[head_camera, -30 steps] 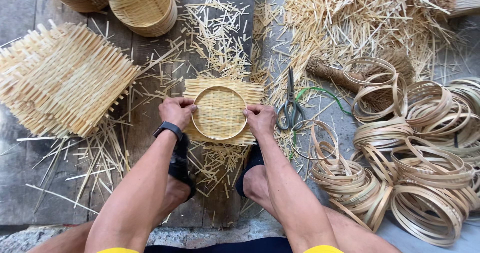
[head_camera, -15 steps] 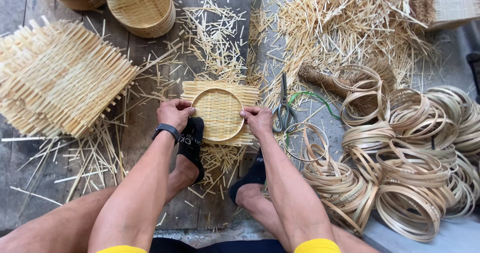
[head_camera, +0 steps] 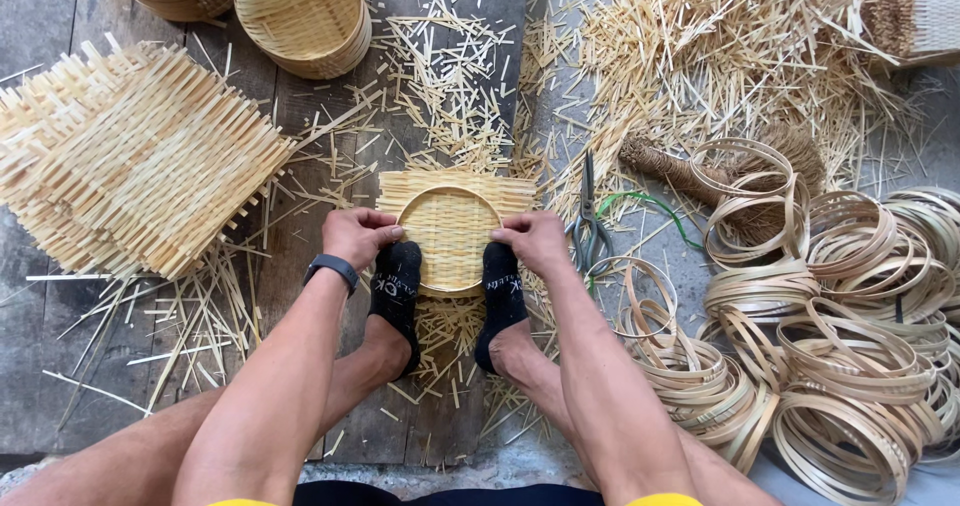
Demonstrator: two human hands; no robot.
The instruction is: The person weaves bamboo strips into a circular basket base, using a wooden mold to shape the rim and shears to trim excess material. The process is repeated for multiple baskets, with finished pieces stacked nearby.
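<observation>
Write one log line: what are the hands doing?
left hand: pressing woven mat | right hand: pressing hoop | feet: pinning mat

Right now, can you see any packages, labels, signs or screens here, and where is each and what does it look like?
No packages or signs show.
Wristband: on the left wrist, dark band; it may carry a screen, but none faces the camera.
Sock lettering: pale printed marks on the black sock of the left foot, beside the left hand.
Sock lettering: pale marks on the other black sock, below the right hand.
</observation>
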